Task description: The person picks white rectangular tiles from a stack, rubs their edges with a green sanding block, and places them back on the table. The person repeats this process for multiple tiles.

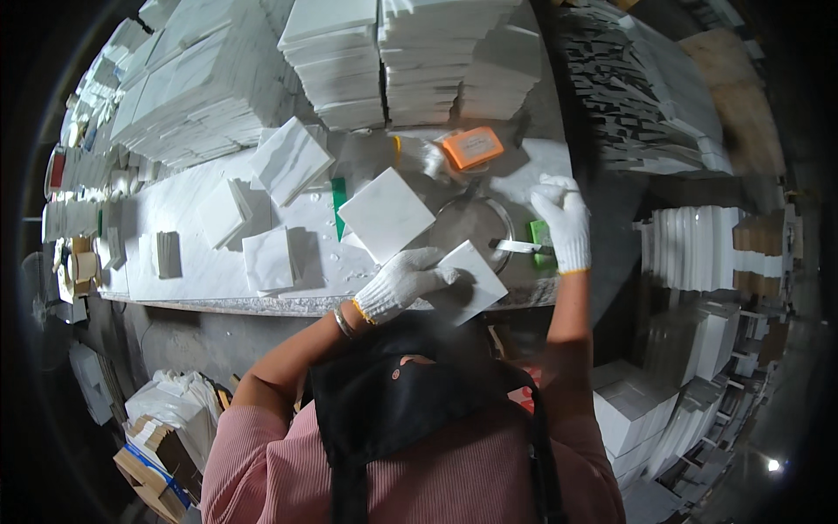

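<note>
My left hand point(404, 284), in a white knit glove, grips a square white marble tile point(472, 286) by its left side, tilted over the table's front edge. Just beyond it, another white tile point(387, 215) lies turned like a diamond on more tiles. My right hand point(561, 223), gloved too, is raised at the right with its fingers curled together; what they hold, if anything, does not show. Beside its wrist are a flat pale blade-like strip point(521, 247) and a green block point(541, 237). Between my hands sits a round shallow metal dish point(508, 214).
An orange block point(472, 148) and a crumpled white glove or cloth point(426, 158) lie farther back. A green strip point(338, 210) is left of the diamond-turned tile. Small tile stacks point(268, 259) stand left; tall marble stacks point(332, 70) line the back. Boxes point(635, 406) stand at right.
</note>
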`<act>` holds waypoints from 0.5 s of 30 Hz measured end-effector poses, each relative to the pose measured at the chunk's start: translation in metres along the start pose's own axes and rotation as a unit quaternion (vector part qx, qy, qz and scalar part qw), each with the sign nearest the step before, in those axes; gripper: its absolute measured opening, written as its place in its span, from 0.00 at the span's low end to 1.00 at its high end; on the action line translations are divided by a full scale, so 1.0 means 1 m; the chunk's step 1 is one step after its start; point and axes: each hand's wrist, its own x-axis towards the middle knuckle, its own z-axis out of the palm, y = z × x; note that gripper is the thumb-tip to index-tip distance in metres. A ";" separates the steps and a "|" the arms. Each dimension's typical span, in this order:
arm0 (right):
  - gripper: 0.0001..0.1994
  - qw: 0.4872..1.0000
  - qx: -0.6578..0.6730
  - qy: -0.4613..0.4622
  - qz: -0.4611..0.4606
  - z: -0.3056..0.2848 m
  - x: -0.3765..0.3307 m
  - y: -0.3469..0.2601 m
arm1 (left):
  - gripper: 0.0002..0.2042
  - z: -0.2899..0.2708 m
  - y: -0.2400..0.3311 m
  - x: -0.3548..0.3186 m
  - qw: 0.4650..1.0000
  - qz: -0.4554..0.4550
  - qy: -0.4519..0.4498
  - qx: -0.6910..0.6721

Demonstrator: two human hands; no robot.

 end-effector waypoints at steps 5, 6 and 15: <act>0.17 0.988 0.038 -0.137 0.064 -0.015 -0.043 -0.058 | 0.18 0.001 -0.003 0.000 0.998 -0.026 0.002 -0.050; 0.18 0.988 0.028 -0.146 0.051 -0.016 -0.051 -0.067 | 0.18 0.002 -0.003 0.000 0.998 -0.030 0.001 -0.060; 0.20 0.983 0.001 -0.181 0.044 -0.018 -0.081 -0.083 | 0.17 0.002 -0.002 0.001 0.999 -0.013 -0.005 -0.046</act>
